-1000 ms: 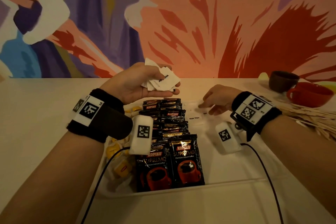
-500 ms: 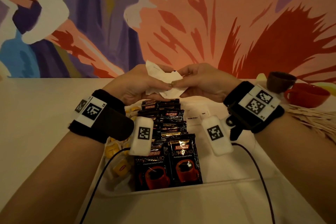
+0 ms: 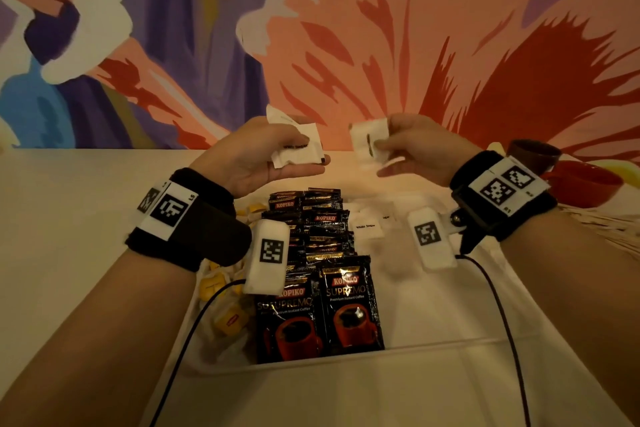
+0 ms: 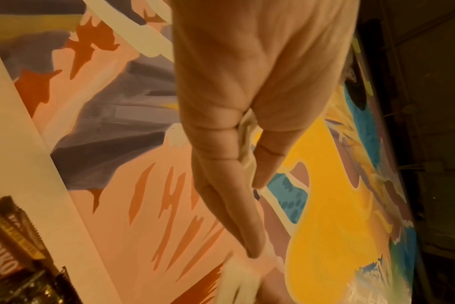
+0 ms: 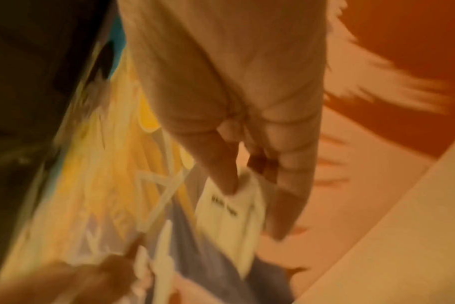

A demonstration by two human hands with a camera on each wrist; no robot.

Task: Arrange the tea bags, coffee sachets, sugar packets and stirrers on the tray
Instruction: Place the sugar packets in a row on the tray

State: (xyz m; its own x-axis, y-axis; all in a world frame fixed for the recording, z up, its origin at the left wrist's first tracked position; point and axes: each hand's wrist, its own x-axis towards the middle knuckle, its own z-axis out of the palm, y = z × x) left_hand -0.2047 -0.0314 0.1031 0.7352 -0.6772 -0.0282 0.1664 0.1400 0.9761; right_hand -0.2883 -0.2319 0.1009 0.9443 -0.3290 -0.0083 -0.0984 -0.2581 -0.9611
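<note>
My left hand (image 3: 277,156) is raised above the white tray (image 3: 450,347) and holds a small stack of white sugar packets (image 3: 298,149) between thumb and fingers. To its right, my right hand (image 3: 398,152) pinches one white sugar packet (image 3: 369,142), also seen blurred as the sugar packet (image 5: 234,211) in the right wrist view. On the tray lie rows of black Kopiko coffee sachets (image 3: 325,274) in the middle, yellow tea bags (image 3: 228,319) along the left side, and a few sugar packets (image 3: 367,225) at the back right.
A brown cup (image 3: 533,154) and a red cup (image 3: 585,184) stand at the right, with a heap of wooden stirrers (image 3: 602,225) beside them on the pale table (image 3: 69,218). Wrist camera cables hang over the tray's near rim.
My right hand rose from the tray's back right, met the left hand's stack, and has pulled one sugar packet away to the right. The left hand stays raised with the remaining packets.
</note>
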